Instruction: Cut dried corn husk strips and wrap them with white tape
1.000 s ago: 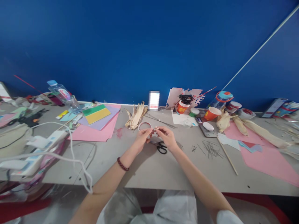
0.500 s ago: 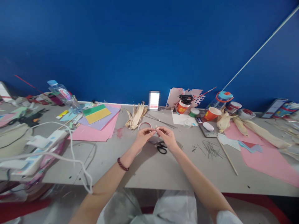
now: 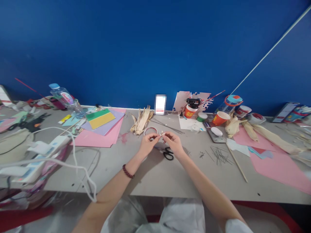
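My left hand (image 3: 148,143) and my right hand (image 3: 172,142) meet over the middle of the table, fingertips pinched close together. Between them is a small pale piece (image 3: 162,133), too small to name; both hands seem closed on it. Below the fingers lie scissors (image 3: 168,153) with black handles, their blades partly under my left hand. Just behind my left hand rests a roll of tape (image 3: 147,130). A bundle of dried corn husks (image 3: 142,121) lies farther back.
Coloured paper (image 3: 97,137) and a power strip (image 3: 41,158) with white cables occupy the left. On the right are thin wire pieces (image 3: 220,155), a wooden stick (image 3: 236,162), an orange paper cup (image 3: 221,118) and more husks (image 3: 274,139). A phone (image 3: 160,105) leans against the blue wall.
My hands stay in nearly the same place. The fingertips have shifted slightly, and a little more of the pale piece shows between them.
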Available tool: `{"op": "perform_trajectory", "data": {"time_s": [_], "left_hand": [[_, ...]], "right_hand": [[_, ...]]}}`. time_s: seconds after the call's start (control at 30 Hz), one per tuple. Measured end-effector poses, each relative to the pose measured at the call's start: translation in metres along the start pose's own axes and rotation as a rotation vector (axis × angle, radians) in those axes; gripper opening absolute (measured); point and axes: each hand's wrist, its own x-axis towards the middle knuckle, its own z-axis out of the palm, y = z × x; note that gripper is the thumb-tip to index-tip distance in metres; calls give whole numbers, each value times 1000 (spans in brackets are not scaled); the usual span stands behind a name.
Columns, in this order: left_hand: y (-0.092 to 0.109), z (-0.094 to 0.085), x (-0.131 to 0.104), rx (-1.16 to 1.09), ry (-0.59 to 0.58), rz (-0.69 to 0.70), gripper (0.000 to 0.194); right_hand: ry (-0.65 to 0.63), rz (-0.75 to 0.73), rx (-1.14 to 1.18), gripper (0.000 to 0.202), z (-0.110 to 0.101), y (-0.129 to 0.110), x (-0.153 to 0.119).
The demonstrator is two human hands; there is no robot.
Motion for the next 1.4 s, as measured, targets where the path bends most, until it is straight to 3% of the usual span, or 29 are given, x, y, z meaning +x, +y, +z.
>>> {"op": "perform_trajectory", "data": {"time_s": [0.1,0.23,0.33,0.57,0.83,1.03,1.27,1.4], "left_hand": [[-3,-1,1,41,24,35,20],[-2,-1,0,122,30,125,15],[2,-1,-2,152,15,191,12],[1,-2,-3,227,15,270,11],[-2,2,1,-14,38,15,18],[-5,3,1,-75,54,-20,16],[2,3,-1,-151,45,-200,24],[8,-1,-3,-140,3,-202,26]], "right_hand": [[57,-183,-176,30,-2,-6,-3],[40,-494,-559,21,-7,-13,-5],[41,-617,-754,19,-9,-14,-4],[41,-688,-836,18,-10,-9,-2],[-3,-783,-1005,23,-16,-6,-3],[-140,-909,-1095,26,-26,-10,3],[-186,-926,-1104,28,-31,-10,5],[-179,-921,-1014,25,-28,-10,5]]}}
